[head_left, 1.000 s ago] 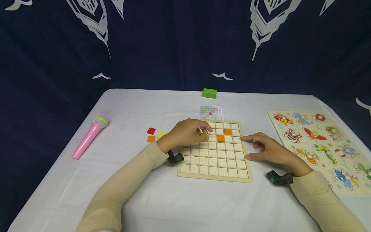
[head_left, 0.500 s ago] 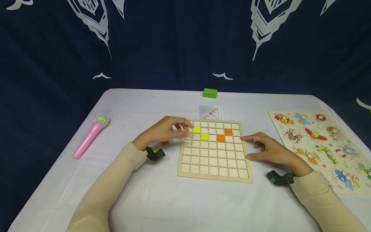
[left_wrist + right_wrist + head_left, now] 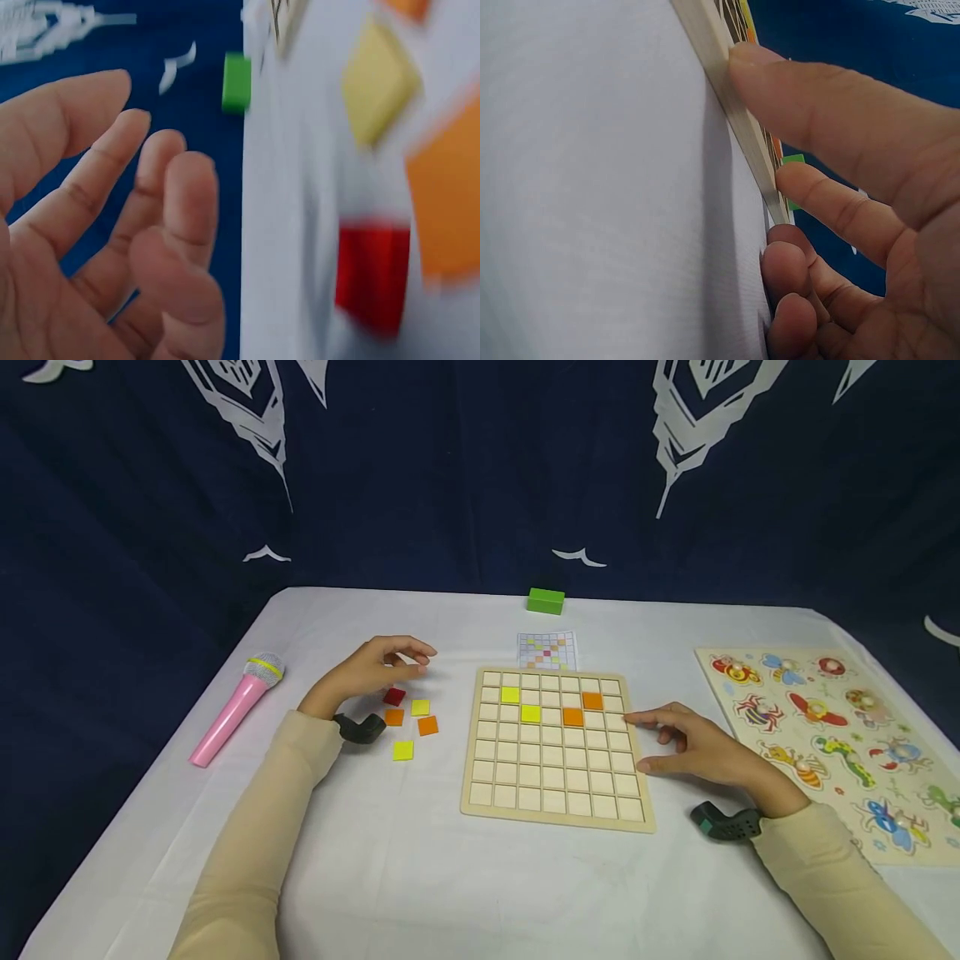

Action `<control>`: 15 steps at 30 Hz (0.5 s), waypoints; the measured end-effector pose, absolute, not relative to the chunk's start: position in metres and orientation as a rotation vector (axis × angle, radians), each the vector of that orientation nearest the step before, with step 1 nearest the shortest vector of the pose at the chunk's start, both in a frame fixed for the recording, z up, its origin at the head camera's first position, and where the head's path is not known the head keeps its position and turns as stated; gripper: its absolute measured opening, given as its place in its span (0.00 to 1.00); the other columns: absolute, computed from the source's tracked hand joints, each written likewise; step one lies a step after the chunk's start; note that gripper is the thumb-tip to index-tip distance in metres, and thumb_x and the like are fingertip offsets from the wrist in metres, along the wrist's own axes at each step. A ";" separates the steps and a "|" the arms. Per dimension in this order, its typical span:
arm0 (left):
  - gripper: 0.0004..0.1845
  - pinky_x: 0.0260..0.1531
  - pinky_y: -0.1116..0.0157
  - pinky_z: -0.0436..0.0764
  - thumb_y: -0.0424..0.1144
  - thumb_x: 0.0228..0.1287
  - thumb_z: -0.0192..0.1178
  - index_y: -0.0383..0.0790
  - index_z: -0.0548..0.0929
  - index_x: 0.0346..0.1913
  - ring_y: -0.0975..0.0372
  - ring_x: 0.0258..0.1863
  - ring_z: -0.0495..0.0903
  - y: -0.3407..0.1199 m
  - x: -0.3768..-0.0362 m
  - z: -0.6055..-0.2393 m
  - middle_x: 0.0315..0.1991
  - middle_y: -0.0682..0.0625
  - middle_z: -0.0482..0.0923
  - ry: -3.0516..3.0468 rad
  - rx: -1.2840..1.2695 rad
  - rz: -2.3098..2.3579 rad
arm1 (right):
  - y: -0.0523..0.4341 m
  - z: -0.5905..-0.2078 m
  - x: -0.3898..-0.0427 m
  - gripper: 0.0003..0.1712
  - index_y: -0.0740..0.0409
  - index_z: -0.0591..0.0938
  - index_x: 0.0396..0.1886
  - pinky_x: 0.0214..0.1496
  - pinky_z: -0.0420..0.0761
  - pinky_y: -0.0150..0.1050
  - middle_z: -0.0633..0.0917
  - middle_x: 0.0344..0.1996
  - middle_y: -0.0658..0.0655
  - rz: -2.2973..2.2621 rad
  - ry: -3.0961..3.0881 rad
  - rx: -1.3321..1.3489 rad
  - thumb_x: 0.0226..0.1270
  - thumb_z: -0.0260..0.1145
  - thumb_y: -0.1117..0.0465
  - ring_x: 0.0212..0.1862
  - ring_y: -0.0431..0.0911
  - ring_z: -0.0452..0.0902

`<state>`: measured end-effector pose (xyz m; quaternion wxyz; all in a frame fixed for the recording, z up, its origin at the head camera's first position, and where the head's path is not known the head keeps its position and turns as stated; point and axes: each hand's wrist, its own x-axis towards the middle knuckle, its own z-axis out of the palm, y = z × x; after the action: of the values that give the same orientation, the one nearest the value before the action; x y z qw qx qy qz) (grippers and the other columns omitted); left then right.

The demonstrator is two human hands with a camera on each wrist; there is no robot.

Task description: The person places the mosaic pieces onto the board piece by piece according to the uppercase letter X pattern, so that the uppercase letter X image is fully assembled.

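Observation:
Over the loose square tiles at the left hovers my left hand (image 3: 371, 667), its fingers relaxed and holding nothing. Below it lie a red tile (image 3: 393, 696), an orange tile (image 3: 427, 725), a yellow tile (image 3: 403, 750) and a few more. The wooden grid board (image 3: 517, 819) lies in the middle; two yellow tiles and two orange tiles sit in its upper cells. My right hand (image 3: 693, 743) touches the board's right edge with thumb and index fingertips, the other fingers loosely bent. In the right wrist view those fingertips rest at the board's edge (image 3: 739, 127).
Behind the board is a small printed pattern card (image 3: 547, 650), with a green block (image 3: 546, 601) farther back. A pink toy microphone (image 3: 236, 710) lies at the left. An insect puzzle board (image 3: 832, 752) takes up the right side.
My left hand has moved from over the board leftward to the loose tiles, uncovering two yellow tiles on the board. The right hand has stayed at the board's edge.

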<state>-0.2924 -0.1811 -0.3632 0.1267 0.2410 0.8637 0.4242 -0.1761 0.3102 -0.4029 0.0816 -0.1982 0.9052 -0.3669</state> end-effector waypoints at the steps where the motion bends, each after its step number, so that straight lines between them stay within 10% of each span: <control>1: 0.20 0.41 0.65 0.80 0.35 0.77 0.64 0.33 0.83 0.68 0.49 0.47 0.82 -0.186 -0.294 -0.364 0.59 0.38 0.84 2.511 0.659 1.230 | 0.310 -0.403 -0.176 0.39 0.69 0.78 0.72 0.40 0.70 0.34 0.75 0.46 0.57 -1.096 2.704 -0.588 0.63 0.82 0.64 0.42 0.43 0.66; 15: 0.25 0.43 0.69 0.78 0.31 0.73 0.66 0.29 0.79 0.70 0.55 0.50 0.78 -0.232 -0.302 -0.376 0.62 0.34 0.81 2.366 0.496 1.120 | 0.310 -0.402 -0.176 0.39 0.69 0.79 0.72 0.40 0.70 0.34 0.75 0.45 0.56 -1.106 2.706 -0.602 0.62 0.82 0.65 0.41 0.43 0.67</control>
<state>-0.3025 -0.2320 -0.3764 0.2362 0.1808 0.8629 0.4085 -0.1757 0.3101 -0.4023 0.0786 -0.2010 0.9039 -0.3694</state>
